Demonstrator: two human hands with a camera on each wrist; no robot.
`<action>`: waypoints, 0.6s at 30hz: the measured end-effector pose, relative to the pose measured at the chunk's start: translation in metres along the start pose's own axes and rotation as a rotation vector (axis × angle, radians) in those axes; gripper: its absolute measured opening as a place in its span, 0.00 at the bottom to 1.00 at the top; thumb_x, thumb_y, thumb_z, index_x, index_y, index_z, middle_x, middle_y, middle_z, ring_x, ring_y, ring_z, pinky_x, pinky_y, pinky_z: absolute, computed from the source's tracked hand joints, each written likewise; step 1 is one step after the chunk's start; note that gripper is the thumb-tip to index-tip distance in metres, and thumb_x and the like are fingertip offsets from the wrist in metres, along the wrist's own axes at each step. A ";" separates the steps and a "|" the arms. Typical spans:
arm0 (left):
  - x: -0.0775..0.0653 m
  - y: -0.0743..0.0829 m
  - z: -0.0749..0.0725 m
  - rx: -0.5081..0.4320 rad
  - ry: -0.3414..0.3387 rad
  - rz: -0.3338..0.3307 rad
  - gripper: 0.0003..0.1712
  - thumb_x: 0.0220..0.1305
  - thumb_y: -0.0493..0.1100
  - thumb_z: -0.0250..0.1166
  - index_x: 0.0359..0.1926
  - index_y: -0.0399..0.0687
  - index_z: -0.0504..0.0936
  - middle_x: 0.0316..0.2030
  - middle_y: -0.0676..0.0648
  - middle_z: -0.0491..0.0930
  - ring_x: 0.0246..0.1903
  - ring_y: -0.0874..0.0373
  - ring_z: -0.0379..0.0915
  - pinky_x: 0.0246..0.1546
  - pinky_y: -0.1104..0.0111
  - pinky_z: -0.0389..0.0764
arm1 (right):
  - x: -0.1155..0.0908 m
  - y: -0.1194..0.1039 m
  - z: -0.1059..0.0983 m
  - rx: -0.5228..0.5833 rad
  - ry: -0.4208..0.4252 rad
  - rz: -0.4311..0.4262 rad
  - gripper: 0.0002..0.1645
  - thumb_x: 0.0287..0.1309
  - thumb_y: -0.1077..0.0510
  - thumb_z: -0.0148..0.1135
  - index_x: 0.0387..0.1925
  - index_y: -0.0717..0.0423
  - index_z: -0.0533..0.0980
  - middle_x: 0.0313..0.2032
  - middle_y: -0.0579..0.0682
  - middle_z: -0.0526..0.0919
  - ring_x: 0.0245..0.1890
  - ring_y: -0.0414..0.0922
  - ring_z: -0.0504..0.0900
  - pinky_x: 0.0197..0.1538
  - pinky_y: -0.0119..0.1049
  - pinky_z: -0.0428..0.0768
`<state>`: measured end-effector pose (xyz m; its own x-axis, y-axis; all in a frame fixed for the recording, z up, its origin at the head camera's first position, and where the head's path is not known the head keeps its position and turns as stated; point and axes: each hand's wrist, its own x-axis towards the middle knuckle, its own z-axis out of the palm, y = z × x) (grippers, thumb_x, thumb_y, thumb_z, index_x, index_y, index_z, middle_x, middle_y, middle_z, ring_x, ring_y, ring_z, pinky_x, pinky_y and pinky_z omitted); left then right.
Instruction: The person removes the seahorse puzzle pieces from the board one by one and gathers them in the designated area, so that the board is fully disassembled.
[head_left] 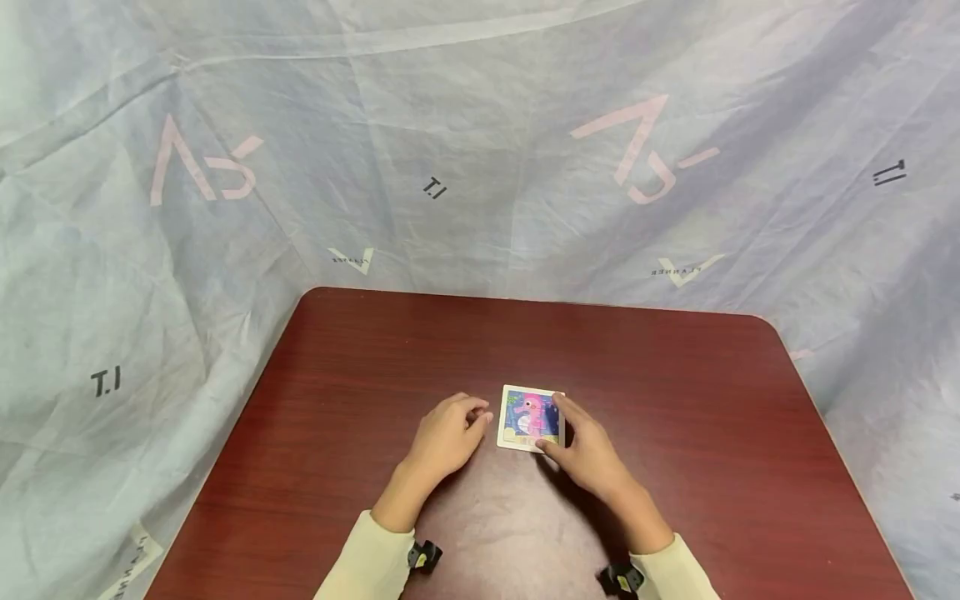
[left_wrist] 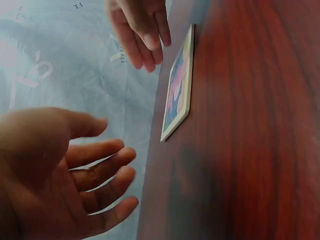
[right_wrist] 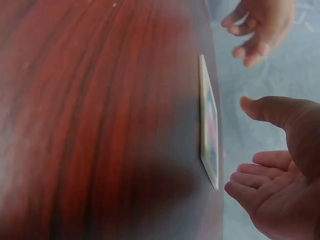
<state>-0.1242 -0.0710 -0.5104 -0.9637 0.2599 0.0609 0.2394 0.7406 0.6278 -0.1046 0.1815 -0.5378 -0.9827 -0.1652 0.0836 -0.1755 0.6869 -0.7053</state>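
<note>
Sleeves: two pale cream cuffs (head_left: 375,558) sit at the bottom edge of the head view, nearest the camera, each with a small black wrist mount beside it.
Left fingers: the fingers (left_wrist: 107,172) are loosely spread and a little curled, gripping nothing; the left wrist view shows open air between them and the puzzle.
Left hand: the left hand (head_left: 448,435) hovers low over the table just left of the puzzle, apart from it, palm turned toward it.
Right fingers: the fingers (right_wrist: 252,175) are relaxed and slightly bent, released, with the thumb stretched out above them; in the right wrist view they stand just off the puzzle's face, and whether a tip grazes its edge I cannot tell.
Right hand: the right hand (head_left: 587,446) lies over the puzzle's right side, fingers arching across its right and near edges.
Puzzle: a small square picture puzzle (head_left: 531,418) in a pale frame, showing a pink figure on blue, lies flat between the two hands, near the table's middle.
Table: the dark red wood-grain table (head_left: 675,400) has rounded far corners.
Backdrop: a pale blue-grey sheet (head_left: 480,167) with pink and black marks hangs behind and to both sides.
</note>
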 end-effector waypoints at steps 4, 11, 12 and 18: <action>0.013 0.001 0.008 -0.189 -0.043 -0.072 0.17 0.79 0.47 0.59 0.56 0.46 0.88 0.47 0.47 0.88 0.42 0.56 0.84 0.45 0.59 0.84 | 0.005 0.002 0.008 -0.008 -0.006 -0.003 0.50 0.57 0.58 0.79 0.75 0.70 0.66 0.75 0.68 0.69 0.77 0.64 0.69 0.77 0.59 0.68; 0.028 -0.007 0.023 -0.556 -0.147 -0.190 0.20 0.81 0.40 0.53 0.60 0.31 0.82 0.43 0.34 0.87 0.27 0.51 0.80 0.26 0.72 0.75 | 0.007 0.002 0.017 0.009 0.006 -0.001 0.52 0.55 0.57 0.81 0.75 0.70 0.66 0.74 0.68 0.70 0.76 0.66 0.68 0.77 0.61 0.67; 0.030 -0.008 0.024 -0.575 -0.146 -0.197 0.20 0.81 0.40 0.53 0.60 0.31 0.82 0.43 0.34 0.86 0.26 0.52 0.80 0.24 0.72 0.74 | 0.008 0.002 0.017 0.013 0.007 0.000 0.52 0.54 0.57 0.82 0.75 0.70 0.66 0.75 0.68 0.70 0.76 0.66 0.68 0.77 0.61 0.67; 0.037 -0.009 0.033 -0.577 -0.160 -0.188 0.19 0.79 0.40 0.57 0.61 0.32 0.83 0.47 0.34 0.87 0.26 0.56 0.79 0.25 0.70 0.77 | 0.015 0.002 0.018 0.028 0.001 0.010 0.54 0.50 0.57 0.84 0.74 0.68 0.68 0.75 0.69 0.68 0.78 0.68 0.64 0.78 0.62 0.64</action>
<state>-0.1584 -0.0479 -0.5393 -0.9428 0.2807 -0.1800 -0.0776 0.3402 0.9372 -0.1182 0.1672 -0.5506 -0.9845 -0.1574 0.0770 -0.1636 0.6685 -0.7255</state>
